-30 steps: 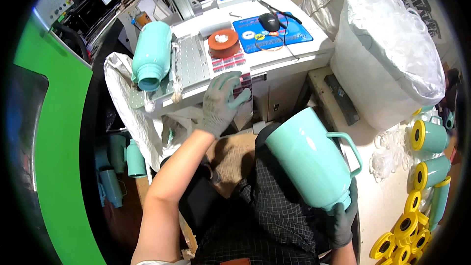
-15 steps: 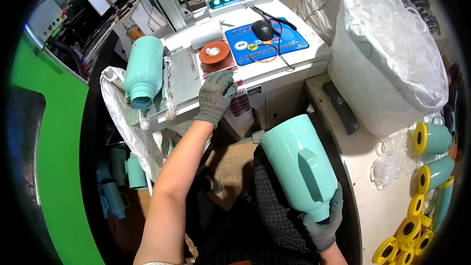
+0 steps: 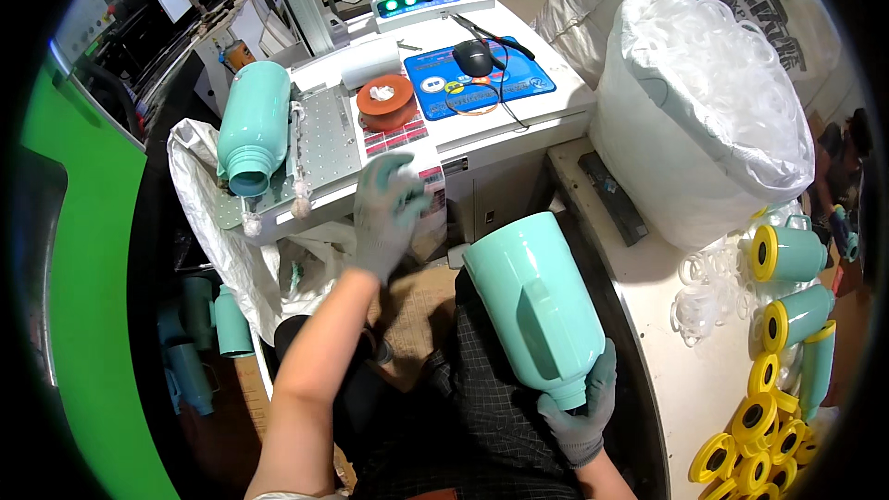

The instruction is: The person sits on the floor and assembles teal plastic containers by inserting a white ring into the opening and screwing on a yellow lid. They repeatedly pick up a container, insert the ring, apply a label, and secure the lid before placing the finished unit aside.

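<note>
My right hand [image 3: 582, 417], in a grey glove, is closed around the narrow neck of a turquoise jug [image 3: 565, 315]. The jug lies tilted over my right thigh, neck toward me, wide end away, its handle facing up. My left hand [image 3: 380, 227], also gloved, is in the air just in front of the white table edge, beside a hanging strip of red-and-white labels [image 3: 431, 190]. Motion smears its fingers; a pale blur at the fingertips cannot be made out. Another turquoise jug [image 3: 259, 116] lies on a perforated metal plate [image 3: 326, 134], its mouth toward me.
An orange-brown spool [image 3: 386, 104] sits by a white roll [image 3: 370, 63], a blue mat [image 3: 435, 97] with a mouse [image 3: 473, 58], and a button panel [image 3: 433, 2]. On the right stand a sack of white rings [image 3: 667, 148] and yellow lids [image 3: 755, 417]. Jugs [image 3: 231, 324] stand below left.
My left hand has come off the label strip at the table edge and pulled back toward me. The right hand keeps its hold on the jug, and the whole view has shifted slightly.
</note>
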`<state>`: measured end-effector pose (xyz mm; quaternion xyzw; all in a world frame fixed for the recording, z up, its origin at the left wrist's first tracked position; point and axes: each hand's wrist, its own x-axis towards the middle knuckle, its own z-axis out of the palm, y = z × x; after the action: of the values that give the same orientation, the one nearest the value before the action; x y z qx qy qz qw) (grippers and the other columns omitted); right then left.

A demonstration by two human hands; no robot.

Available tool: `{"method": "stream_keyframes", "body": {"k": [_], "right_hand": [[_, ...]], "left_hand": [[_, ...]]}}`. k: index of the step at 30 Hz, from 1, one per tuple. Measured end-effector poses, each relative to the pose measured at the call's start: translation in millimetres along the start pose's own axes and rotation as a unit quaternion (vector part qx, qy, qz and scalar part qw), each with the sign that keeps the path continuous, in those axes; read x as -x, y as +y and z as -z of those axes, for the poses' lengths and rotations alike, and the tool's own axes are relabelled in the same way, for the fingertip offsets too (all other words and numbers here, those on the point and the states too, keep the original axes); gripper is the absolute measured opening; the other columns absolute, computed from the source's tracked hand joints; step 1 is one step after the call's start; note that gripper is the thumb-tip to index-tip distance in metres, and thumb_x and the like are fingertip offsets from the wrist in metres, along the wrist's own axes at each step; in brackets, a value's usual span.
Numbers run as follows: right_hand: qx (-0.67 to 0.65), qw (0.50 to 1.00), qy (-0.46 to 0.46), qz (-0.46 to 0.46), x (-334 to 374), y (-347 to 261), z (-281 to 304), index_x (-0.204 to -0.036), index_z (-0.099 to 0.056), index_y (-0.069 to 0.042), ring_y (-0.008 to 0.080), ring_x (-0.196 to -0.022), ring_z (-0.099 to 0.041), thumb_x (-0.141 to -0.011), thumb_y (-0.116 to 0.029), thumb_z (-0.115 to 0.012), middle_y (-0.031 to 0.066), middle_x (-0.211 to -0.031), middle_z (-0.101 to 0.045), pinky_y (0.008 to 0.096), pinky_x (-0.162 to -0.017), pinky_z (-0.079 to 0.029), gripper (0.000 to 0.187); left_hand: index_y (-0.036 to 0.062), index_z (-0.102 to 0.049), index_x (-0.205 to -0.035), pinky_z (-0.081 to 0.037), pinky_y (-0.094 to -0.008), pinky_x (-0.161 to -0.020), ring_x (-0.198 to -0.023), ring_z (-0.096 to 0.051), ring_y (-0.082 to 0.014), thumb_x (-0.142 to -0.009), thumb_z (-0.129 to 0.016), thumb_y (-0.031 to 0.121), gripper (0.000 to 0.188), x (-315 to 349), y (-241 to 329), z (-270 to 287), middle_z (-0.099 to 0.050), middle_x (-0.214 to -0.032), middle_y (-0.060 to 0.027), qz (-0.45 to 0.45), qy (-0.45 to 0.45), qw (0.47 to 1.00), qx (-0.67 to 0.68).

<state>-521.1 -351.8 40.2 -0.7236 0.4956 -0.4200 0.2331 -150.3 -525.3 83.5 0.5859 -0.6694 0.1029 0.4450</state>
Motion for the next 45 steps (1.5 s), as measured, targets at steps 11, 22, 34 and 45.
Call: {"method": "stream_keyframes", "body": {"k": [11, 22, 34, 45], "right_hand": [[0.163, 0.98, -0.001, 0.117, 7, -2, -6, -0.163, -0.034, -0.026, 0.0438, -0.119, -0.059, -0.071, -0.04, -0.094, 0.0339, -0.159, -0.039, 0.0493, -0.092, -0.051, 0.111], [0.175, 0.977, -0.032, 0.12, 8, -8, -3, -0.164, -0.036, -0.021, 0.0481, -0.13, -0.054, -0.071, -0.035, -0.095, 0.0353, -0.161, -0.035, 0.0534, -0.102, -0.048, 0.111], [0.042, 0.959, 0.056, 0.276, -122, -48, -32, -0.16, -0.044, -0.014, 0.0521, -0.144, -0.044, -0.076, -0.032, -0.09, 0.0339, -0.161, -0.036, 0.0574, -0.111, -0.046, 0.098], [0.154, 0.85, 0.033, 0.503, -266, -195, -178, -0.149, -0.058, -0.022, 0.0249, -0.104, -0.067, -0.071, -0.03, -0.087, 0.0162, -0.147, -0.058, 0.0415, -0.081, -0.051, 0.084]], "left_hand": [[-0.0033, -0.072, -0.102, -0.055, -0.0259, -0.071, -0.077, -0.068, -0.0124, -0.093, -0.075, 0.006, 0.013, 46, 100, 61, -0.072, -0.086, -0.008, 0.454, -0.223, 0.693, 0.514], [0.0049, -0.068, -0.083, -0.054, -0.0353, -0.067, -0.071, -0.07, -0.0217, -0.08, -0.089, 0.041, 0.042, 63, 76, 70, -0.069, -0.072, -0.0092, 0.345, -0.22, 0.906, 0.112], [0.0203, -0.055, -0.142, -0.045, -0.0549, -0.114, -0.135, -0.052, -0.036, -0.077, -0.076, 0.015, 0.068, 8, -147, 209, -0.053, -0.149, -0.0096, -0.192, -0.051, 0.867, -0.456], [0.011, -0.059, -0.14, -0.048, -0.0455, -0.095, -0.109, -0.068, -0.0283, -0.078, -0.087, 0.054, 0.08, 140, 90, 278, -0.07, -0.128, -0.0117, -0.006, 0.028, 0.999, -0.036]]}}
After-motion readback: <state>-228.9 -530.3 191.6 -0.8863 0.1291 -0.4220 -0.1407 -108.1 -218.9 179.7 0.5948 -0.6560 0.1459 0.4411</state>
